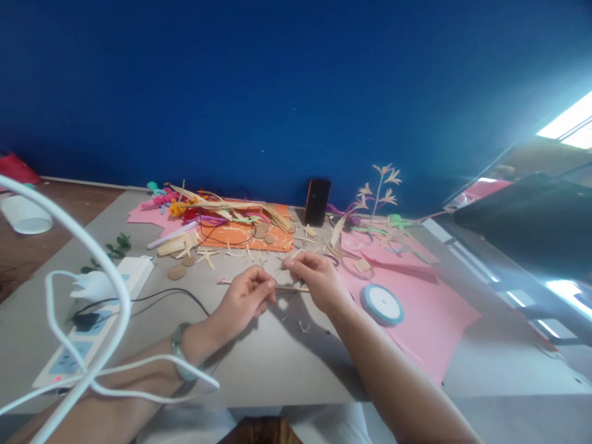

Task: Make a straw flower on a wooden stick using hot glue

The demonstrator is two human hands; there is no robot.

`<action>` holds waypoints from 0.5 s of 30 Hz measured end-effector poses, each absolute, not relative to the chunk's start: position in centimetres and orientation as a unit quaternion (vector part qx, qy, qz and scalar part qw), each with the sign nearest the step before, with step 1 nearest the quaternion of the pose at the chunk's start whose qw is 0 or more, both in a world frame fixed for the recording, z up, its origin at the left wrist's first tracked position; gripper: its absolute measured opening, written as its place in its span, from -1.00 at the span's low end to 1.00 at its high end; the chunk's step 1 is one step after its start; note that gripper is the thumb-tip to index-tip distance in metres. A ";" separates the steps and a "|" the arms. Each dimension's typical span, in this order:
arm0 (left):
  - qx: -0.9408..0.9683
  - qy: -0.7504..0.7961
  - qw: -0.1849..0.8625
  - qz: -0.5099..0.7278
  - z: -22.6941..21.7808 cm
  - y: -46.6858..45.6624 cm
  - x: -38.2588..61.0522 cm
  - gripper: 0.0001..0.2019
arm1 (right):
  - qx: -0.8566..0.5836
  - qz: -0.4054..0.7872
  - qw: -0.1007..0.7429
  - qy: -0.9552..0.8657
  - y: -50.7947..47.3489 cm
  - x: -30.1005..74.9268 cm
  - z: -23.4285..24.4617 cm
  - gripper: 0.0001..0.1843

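My left hand [252,293] is closed in a pinch above the middle of the grey table, with a greenish bangle [183,351] on its wrist. What its fingertips hold is too small to make out. A little to the right, my right hand [319,277] also pinches, and something small and pale may be at its fingertips. A thin pale stick [291,288] shows between the two hands, and a pink tip [224,282] sticks out left of my left hand. Whether the stick is held or lies behind the fingers, I cannot tell. Small scraps [303,327] lie below my right hand.
Dried husk strips [231,205] cover an orange sheet [222,234] at the back. A dark phone [317,202] leans upright near the blue wall. A tape roll [382,303] lies on pink paper [430,314]. Husk flowers [382,182] stand behind. White cables [121,302] cross a power strip [134,274].
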State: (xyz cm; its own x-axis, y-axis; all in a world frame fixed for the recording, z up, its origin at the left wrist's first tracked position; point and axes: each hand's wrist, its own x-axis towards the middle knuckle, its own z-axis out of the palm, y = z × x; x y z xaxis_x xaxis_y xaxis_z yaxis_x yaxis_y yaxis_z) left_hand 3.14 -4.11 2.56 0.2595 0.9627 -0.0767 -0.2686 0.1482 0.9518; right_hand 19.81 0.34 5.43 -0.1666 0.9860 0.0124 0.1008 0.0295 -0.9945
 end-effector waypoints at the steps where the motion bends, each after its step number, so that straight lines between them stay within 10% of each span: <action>1: 0.443 0.392 0.650 0.477 2.4 -3.9 3.2 -0.72 | -0.472 0.513 0.436 -0.570 0.3 19.8 5.4 -0.74; 15: 0.417 0.419 0.650 0.478 2.5 -3.6 3.0 -0.71 | -0.476 0.503 0.434 -0.576 0.4 19.6 5.1 -0.71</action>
State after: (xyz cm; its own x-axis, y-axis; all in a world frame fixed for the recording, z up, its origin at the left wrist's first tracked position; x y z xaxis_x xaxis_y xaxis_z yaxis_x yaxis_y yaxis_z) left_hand 3.03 -3.57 2.54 0.1922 0.9705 -0.1455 -0.2727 0.1952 0.9421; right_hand 19.58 0.35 5.12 -0.1704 0.9852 0.0202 0.1122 0.0398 -0.9929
